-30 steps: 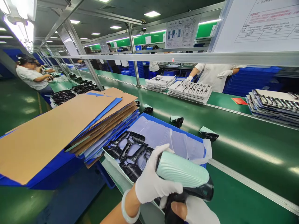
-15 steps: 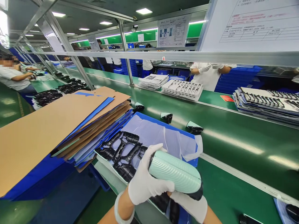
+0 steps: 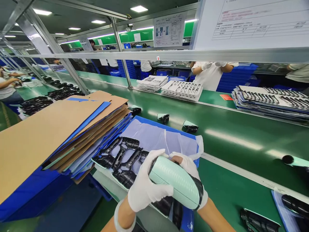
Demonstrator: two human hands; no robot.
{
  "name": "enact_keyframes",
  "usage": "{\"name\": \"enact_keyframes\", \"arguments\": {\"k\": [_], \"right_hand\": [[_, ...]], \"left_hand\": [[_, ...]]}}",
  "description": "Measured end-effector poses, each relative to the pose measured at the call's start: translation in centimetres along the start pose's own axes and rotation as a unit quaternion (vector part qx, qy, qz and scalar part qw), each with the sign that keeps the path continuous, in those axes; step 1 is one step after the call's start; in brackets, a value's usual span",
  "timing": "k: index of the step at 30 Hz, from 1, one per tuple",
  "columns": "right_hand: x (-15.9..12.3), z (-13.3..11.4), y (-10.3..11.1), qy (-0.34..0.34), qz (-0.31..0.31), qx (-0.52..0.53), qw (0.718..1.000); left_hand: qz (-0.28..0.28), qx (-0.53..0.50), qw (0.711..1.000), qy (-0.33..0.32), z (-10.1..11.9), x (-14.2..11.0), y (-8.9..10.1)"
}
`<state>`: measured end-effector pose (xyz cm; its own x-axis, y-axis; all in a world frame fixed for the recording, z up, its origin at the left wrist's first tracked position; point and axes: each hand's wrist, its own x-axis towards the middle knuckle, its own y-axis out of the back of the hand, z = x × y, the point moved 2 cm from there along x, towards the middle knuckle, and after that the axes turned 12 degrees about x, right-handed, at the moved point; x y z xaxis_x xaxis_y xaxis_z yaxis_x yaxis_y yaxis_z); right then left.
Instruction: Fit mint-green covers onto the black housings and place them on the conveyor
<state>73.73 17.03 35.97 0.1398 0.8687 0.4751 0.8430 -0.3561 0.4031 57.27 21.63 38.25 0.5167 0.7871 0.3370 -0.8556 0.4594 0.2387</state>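
Observation:
A mint-green ribbed plastic housing (image 3: 175, 182) with black ends is between my two gloved hands. My left hand (image 3: 147, 187) is closed around its left end, thumb along the near side. Behind it, my right hand (image 3: 189, 166) grips the far side and right end; some of its fingers are hidden, and a bare fingertip shows through the glove. Underneath and to the left, black molded plastic shells (image 3: 125, 154) lie in rows on a sheet over a blue tray (image 3: 190, 134). Translucent white wrapping (image 3: 154, 135) covers the tray's far part.
Stacked cardboard and blue sheets (image 3: 72, 122) rise at the left. Several mint-and-black pieces, one of them a housing (image 3: 190, 126), sit on the green conveyor (image 3: 231, 129). A black shell (image 3: 259, 220) lies at lower right. A metal rail (image 3: 154, 56) crosses overhead; co-workers stand beyond.
My right hand has moved from beneath the housing up to its far side. The housing has turned slightly and tilted in my hands. Conveyor pieces appear shifted left, as does the whole view.

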Motion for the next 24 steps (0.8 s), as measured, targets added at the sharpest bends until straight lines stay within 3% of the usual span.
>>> {"name": "enact_keyframes", "arguments": {"k": [7, 18, 24], "right_hand": [[0.4, -0.2, 1.6, 0.103, 0.052, -0.169, 0.979], [0.4, 1.7, 1.8, 0.068, 0.056, -0.203, 0.975], [1.4, 0.3, 2.4, 0.066, 0.173, -0.24, 0.953]], "left_hand": [[-0.003, 0.072, 0.996, 0.05, 1.1, 0.1, 0.0], [-0.017, 0.054, 0.998, 0.032, 1.3, 0.1, 0.1], [-0.02, 0.076, 0.997, 0.016, 1.5, 0.3, 0.0]]}}
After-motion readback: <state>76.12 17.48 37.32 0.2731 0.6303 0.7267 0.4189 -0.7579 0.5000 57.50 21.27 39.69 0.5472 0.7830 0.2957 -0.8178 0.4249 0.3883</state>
